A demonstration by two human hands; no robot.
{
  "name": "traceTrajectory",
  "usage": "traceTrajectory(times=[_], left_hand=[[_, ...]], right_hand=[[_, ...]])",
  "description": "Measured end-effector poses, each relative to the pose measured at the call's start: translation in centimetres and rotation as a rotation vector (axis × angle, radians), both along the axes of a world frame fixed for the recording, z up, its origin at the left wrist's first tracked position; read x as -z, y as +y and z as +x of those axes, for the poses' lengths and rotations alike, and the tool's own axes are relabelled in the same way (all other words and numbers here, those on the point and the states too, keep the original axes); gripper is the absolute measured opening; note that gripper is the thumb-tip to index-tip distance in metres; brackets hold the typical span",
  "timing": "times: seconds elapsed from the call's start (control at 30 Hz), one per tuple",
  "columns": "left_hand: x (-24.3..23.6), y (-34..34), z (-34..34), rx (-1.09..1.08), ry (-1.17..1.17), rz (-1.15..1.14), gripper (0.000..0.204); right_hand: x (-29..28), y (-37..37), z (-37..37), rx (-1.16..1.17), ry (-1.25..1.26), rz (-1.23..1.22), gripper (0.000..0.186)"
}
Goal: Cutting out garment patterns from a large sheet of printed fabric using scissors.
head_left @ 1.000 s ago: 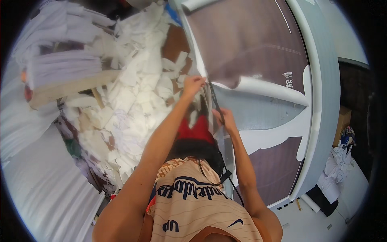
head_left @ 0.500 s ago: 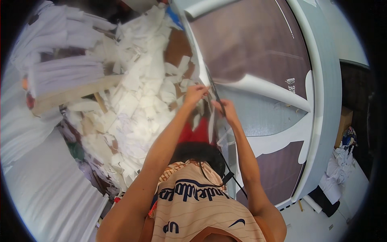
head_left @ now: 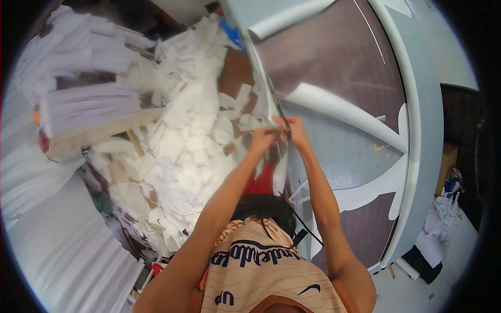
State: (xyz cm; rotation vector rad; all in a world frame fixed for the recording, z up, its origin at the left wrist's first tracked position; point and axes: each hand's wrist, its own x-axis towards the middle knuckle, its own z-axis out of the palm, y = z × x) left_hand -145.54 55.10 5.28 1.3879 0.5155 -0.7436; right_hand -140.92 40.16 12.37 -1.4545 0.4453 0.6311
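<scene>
My right hand [head_left: 295,130] is closed around the handles of long dark scissors [head_left: 275,95] at the near-left edge of the table. Their blades point away from me, along that edge. Just left of it, my left hand [head_left: 265,140] has its fingers pinched together near the edge of a white sheet [head_left: 272,110]. What lies between those fingers is too small to make out. Over the table lies a dark brown printed sheet [head_left: 323,57] with white margins. Its white border curls up in a roll [head_left: 339,104] across the middle.
A large heap of white scraps [head_left: 182,135] covers the floor on my left. Beyond it, folded white cloth [head_left: 88,99] rests on a wooden frame [head_left: 99,133]. The grey tabletop [head_left: 334,151] shows between the brown sheets. At the right stand a cardboard box [head_left: 448,161] and crumpled white material [head_left: 438,219].
Both hands have come slightly nearer to me, and the scissors have moved with the right hand. The curled white border has shifted slightly left at its tip.
</scene>
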Motion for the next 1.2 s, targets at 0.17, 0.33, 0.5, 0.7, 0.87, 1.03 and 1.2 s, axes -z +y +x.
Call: traceTrajectory(times=[0.17,0.33,0.5,0.7,0.87,1.03,1.2], left_hand=[[0.2,0.2,0.2,0.006,-0.030,0.024,0.021],[0.8,0.3,0.2,-0.001,-0.020,0.000,0.022],[1.3,0.1,0.4,-0.003,-0.036,-0.020,0.021],[2.4,0.2,0.0,0.009,-0.092,0.008,0.020],[2.9,-0.2,-0.1,0.008,-0.135,-0.010,0.017],[4.0,0.4,0.0,0.068,-0.144,0.064,0.019],[3.1,0.3,0.2,0.021,-0.089,0.047,0.018]], right_hand=[[0.0,1.4,3.2,0.027,0.004,-0.027,0.051],[0.2,2.9,6.1,0.047,0.014,-0.062,0.053],[0.7,3.7,9.1,0.069,-0.036,-0.059,0.054],[0.6,5.8,12.4,0.076,-0.036,-0.047,0.052],[1.2,6.6,14.6,0.093,-0.030,-0.031,0.049],[0.4,7.6,16.3,0.078,-0.065,-0.062,0.058],[0.1,7.5,17.5,0.022,-0.071,-0.144,0.049]])
